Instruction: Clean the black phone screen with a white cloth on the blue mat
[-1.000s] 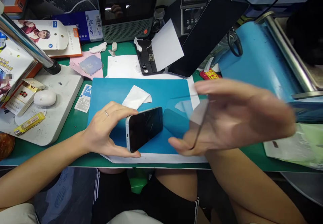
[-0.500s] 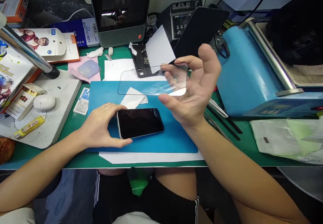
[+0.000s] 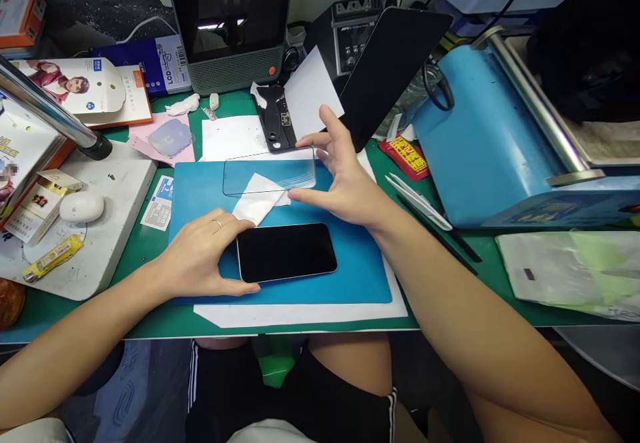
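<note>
A smartphone (image 3: 287, 252) with a dark screen lies face up at the front of the blue mat (image 3: 200, 183). My left hand (image 3: 207, 256) grips its left end, thumb on the near edge and fingers at the far corner. Between thumb and fingertips, my right hand (image 3: 340, 173) holds a clear glass screen protector (image 3: 245, 173) with a thin black border by its right end. The protector hangs beyond the phone, over a folded white wipe (image 3: 257, 198). Some streaks show near its right end.
Behind the mat lie a phone back part (image 3: 275, 113) and white paper (image 3: 233, 133). Tweezers (image 3: 420, 200) and a red packet (image 3: 406, 156) lie right, beside a blue machine (image 3: 475, 150). A grey-white slab (image 3: 115, 210) bears a lamp post, an earbud case (image 3: 81, 207) and a yellow lighter (image 3: 53, 258).
My right hand has brought the screen protector lower and to the left, turning palm down. The phone now lies flatter and slightly further right, with my left hand still on it.
</note>
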The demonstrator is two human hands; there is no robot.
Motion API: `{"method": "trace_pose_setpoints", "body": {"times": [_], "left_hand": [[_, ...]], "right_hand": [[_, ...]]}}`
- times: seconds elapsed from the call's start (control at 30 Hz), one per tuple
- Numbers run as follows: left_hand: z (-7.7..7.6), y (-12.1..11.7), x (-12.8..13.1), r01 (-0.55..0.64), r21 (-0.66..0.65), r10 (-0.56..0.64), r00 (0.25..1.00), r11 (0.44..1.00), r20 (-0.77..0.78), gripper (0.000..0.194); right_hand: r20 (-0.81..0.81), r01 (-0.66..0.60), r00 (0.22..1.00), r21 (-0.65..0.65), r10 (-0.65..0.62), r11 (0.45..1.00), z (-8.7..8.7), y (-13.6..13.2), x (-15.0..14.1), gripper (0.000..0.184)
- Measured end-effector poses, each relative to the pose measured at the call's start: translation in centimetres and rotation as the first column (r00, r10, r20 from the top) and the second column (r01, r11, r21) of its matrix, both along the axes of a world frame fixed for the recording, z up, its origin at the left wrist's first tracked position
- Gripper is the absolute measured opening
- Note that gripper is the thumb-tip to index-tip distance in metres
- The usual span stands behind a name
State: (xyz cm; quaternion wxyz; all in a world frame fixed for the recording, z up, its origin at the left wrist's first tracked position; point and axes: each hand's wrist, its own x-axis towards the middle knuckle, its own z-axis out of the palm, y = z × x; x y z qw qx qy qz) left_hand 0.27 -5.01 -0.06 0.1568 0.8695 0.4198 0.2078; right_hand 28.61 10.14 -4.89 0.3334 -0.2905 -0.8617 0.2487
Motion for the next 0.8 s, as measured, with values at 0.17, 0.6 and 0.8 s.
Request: {"method": "trace_pose_setpoints", "body": {"times": [0.17,0.6,0.8], "left_hand": [[0.3,-0.2,0.1,-0.014,-0.02,0.014,0.999,1.0,-0.034,0.068],[0.8,-0.1,0.1,-0.068,-0.138,0.041,0.981,0.988,-0.189,0.062],[1.1,0.1,0.0,-0.076,-0.158,0.04,0.974,0.984,-0.221,0.057]], "right_hand": [[0.06,-0.055,0.997,0.217,0.043,0.975,1.0,-0.8,-0.6,0.084],[0.186,-0.261,0.96,0.333,0.208,0.906,2.5,-3.4,-3.8,0.021],[-0.251,0.021,0.968,0.18,0.025,0.983,3.0,-4.3,-2.4,0.011]]}}
